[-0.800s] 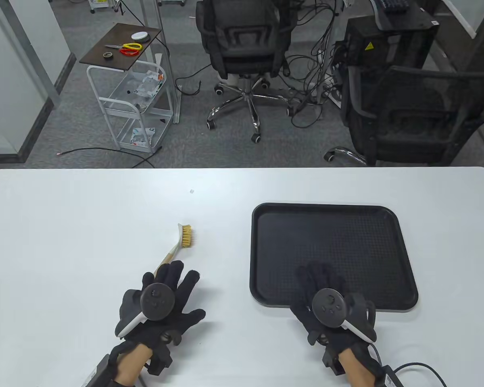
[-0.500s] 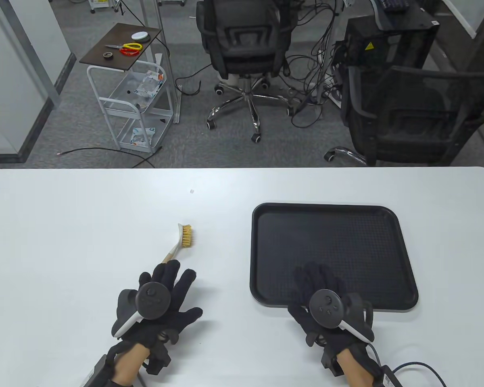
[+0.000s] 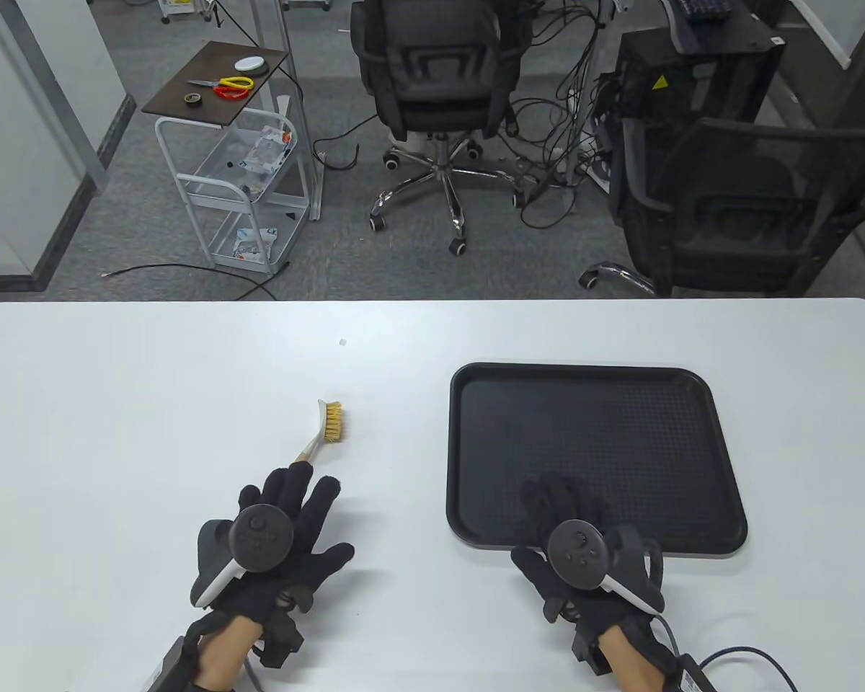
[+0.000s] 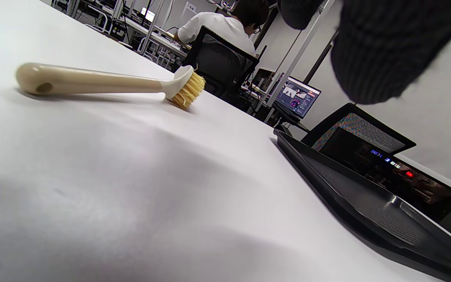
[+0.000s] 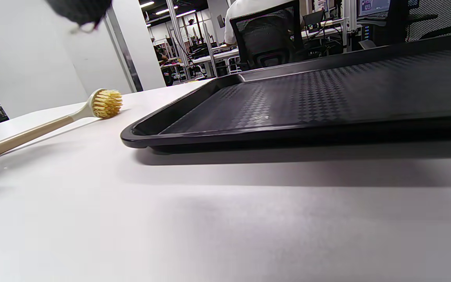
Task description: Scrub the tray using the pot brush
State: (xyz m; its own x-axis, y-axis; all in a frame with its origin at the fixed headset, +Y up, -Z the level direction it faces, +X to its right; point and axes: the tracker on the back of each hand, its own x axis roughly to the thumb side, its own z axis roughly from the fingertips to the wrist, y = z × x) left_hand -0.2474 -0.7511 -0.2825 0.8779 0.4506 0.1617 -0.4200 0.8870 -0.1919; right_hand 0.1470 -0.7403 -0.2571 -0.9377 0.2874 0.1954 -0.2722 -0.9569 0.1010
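A black rectangular tray lies flat on the white table, right of centre; it also shows in the left wrist view and the right wrist view. A pot brush with a beige handle and yellow bristles lies on the table left of the tray, free in both wrist views. My left hand is open with fingers spread, just short of the handle's near end, holding nothing. My right hand is open over the tray's near edge, holding nothing.
The white table spans the view, its far edge at mid-frame. Beyond it stand two black office chairs, a white cart and floor cables. A cable runs from my right wrist.
Both hands have drawn back toward the near edge. The left hand has uncovered more of the brush handle. The brush and tray have not moved.
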